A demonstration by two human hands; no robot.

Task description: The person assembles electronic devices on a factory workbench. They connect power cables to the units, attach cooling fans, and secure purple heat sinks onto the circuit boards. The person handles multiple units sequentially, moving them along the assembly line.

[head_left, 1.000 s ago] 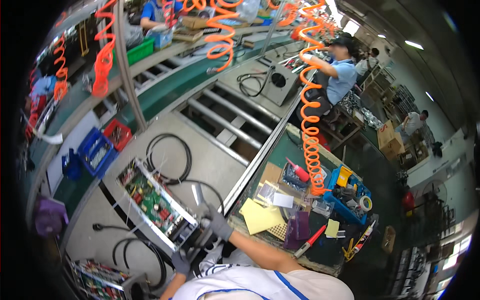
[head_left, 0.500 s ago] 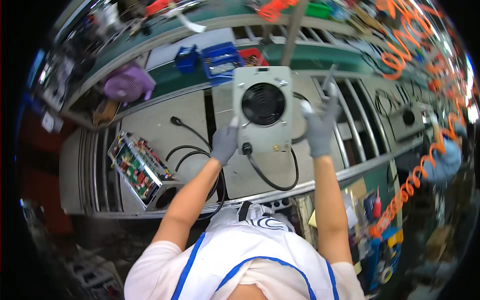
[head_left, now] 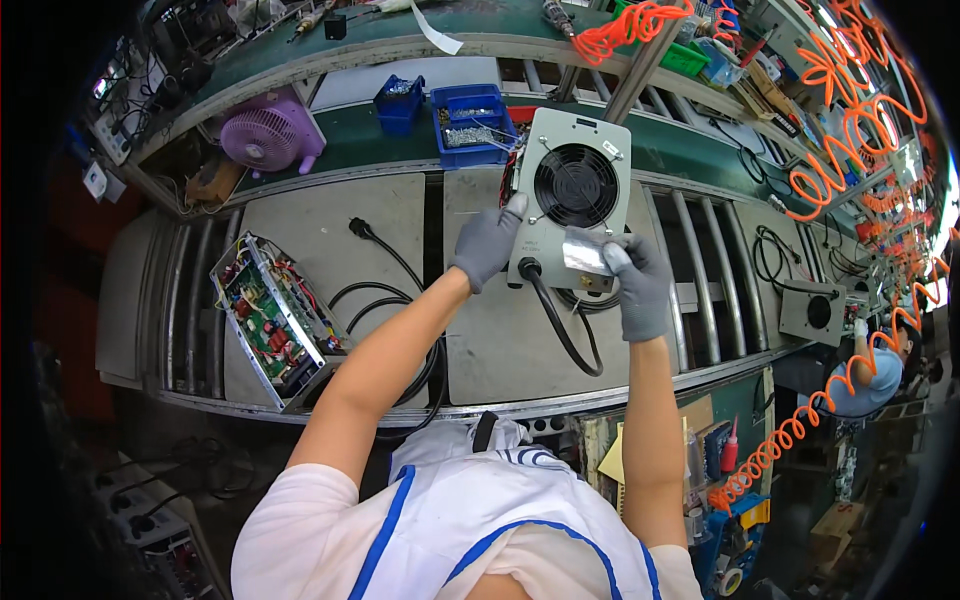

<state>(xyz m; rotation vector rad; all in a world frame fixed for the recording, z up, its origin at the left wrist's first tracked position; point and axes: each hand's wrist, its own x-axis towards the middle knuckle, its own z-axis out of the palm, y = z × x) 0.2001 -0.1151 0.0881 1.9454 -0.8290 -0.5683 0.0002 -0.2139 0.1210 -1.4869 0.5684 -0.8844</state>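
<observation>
Near the far edge of the conveyor (head_left: 505, 350), the unit (head_left: 577, 195) is gripped at its left side by the left hand (head_left: 487, 245). A silver sheet (head_left: 587, 255) is pinched by the right hand (head_left: 645, 288) before the unit's lower right.

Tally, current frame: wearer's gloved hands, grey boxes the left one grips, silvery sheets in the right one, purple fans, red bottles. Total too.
Gloved hands: 2 (left hand, right hand)
Grey box: 1
Silvery sheet: 1
Purple fan: 1
Red bottle: 1
Total: 6
</observation>
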